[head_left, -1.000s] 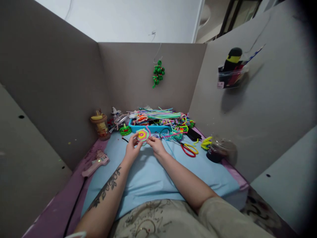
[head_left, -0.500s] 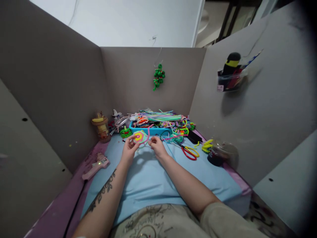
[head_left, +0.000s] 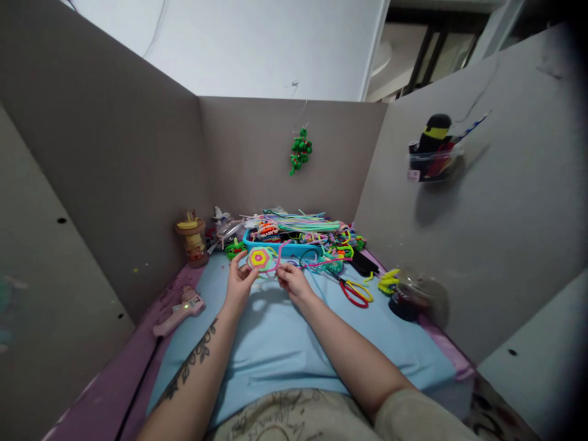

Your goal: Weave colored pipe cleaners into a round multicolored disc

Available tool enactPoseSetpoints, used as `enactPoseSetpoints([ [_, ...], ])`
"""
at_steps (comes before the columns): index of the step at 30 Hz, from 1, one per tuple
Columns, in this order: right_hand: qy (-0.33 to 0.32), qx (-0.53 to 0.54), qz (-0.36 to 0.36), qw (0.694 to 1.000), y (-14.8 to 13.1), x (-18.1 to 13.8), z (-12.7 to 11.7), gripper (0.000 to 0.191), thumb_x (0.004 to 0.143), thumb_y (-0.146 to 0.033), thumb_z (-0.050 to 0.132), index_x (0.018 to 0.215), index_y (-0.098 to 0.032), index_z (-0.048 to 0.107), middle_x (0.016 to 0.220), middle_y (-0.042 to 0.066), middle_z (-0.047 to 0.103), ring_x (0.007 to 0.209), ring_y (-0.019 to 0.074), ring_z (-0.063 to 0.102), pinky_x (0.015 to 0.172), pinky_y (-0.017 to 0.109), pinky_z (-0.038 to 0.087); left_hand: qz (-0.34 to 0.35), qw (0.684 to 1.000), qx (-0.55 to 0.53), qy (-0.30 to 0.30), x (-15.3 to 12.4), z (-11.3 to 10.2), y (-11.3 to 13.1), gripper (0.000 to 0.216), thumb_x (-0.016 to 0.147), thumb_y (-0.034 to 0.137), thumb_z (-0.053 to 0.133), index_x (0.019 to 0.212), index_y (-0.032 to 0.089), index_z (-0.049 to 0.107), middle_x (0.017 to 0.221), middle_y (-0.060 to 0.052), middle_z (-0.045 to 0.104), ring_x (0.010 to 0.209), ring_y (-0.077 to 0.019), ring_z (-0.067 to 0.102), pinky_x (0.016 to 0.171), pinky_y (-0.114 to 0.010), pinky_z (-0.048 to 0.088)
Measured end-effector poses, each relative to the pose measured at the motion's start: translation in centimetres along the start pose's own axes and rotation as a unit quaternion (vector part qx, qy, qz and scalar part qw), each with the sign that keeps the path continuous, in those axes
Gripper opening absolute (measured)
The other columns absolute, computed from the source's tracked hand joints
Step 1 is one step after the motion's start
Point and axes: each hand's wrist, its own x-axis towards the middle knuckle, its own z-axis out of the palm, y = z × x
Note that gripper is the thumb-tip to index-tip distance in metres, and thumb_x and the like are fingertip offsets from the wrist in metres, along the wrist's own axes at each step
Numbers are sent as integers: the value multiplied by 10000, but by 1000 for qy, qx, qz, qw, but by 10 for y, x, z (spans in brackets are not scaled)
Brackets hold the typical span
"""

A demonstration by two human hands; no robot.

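Note:
A small hexagon of coiled pipe cleaner point(head_left: 260, 260), ringed in pink, yellow and pale green, is held up just above the blue cloth. My left hand point(head_left: 241, 280) grips its left edge between thumb and fingers. From its right side a pink pipe cleaner point(head_left: 280, 250) sticks out and bends upward. My right hand point(head_left: 293, 279) is closed in a pinch on the lower part of this pink strand, right beside the hexagon. The fingertips hide the exact spot of the pinch.
Behind the hands stands a blue tray point(head_left: 294, 250) heaped with pipe cleaners point(head_left: 312, 224). Red-and-yellow-handled scissors point(head_left: 356, 294) lie right, near a dark-based clear jar point(head_left: 404, 306). A pink glue gun point(head_left: 181, 313) and a lidded cup point(head_left: 192, 242) are left. Grey panels point(head_left: 257, 153) enclose the table.
The hexagon has turned to face me more fully. My right hand has closed in nearer to its edge by the pink strand. The whole view has shifted slightly.

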Motion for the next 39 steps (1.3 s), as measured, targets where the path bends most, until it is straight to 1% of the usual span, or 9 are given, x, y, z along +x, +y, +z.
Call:
enactPoseSetpoints([
  [10,-5,0,9,1000,-1,-1,-1,328,534,-402,727,627,-181,504,511,-47,473,462,69,402,445,205,270,7,999,9,47,6,-9,0,602,649,291,694,1166,212,396,701,24,595,650,-120,585,638,-248,457],
  [14,-14,-28,1,1000,0,-1,-1,288,556,-373,700,654,-179,511,543,-43,477,476,72,406,445,207,262,2,999,17,34,5,-8,-2,535,647,291,691,1117,205,449,694,20,580,647,-122,575,626,-252,464],
  [18,30,-64,-57,996,0,-4,2,407,548,-272,680,918,-210,520,769,-18,551,561,89,466,484,216,315,-7,999,40,16,3,-5,-2,394,648,312,689,999,187,560,787,-19,593,686,-128,558,638,-264,477],
  [20,29,-88,-113,989,-1,-8,5,426,555,-248,679,946,-215,514,809,-14,544,616,98,479,555,230,364,-13,999,45,20,2,-4,-2,360,648,317,689,965,181,587,793,-20,591,681,-123,545,643,-264,475],
  [23,-31,-114,-159,980,-3,-13,10,306,620,-297,660,888,-202,548,754,-10,538,663,117,484,638,249,384,-28,998,46,17,2,-3,-2,350,645,311,694,955,174,603,746,-8,587,653,-112,533,632,-247,460],
  [25,-49,-107,-163,980,-6,-15,13,260,660,-339,636,867,-203,557,730,-12,539,644,118,472,617,247,372,-41,998,44,6,2,-2,-2,355,635,305,704,951,172,610,778,-18,606,665,-115,541,631,-244,454],
  [28,-37,-96,-162,981,-10,-15,13,193,674,-356,624,760,-197,558,646,-31,503,573,104,423,562,239,332,-62,997,47,-17,0,-1,-2,366,630,308,709,954,164,615,849,-42,627,687,-129,557,629,-255,454],
  [32,-26,-92,-154,983,-15,-13,8,169,657,-328,632,643,-185,543,547,-52,431,511,88,349,524,236,282,-88,994,46,-47,-2,0,0,373,626,304,716,947,144,611,809,-45,625,653,-119,544,608,-245,449],
  [39,5,-60,-181,982,-15,-4,-1,145,596,-257,688,613,-169,573,599,-43,492,596,98,406,607,237,320,-99,991,32,-84,-2,0,-1,382,614,296,727,941,141,606,810,-37,618,646,-103,528,599,-227,446],
])
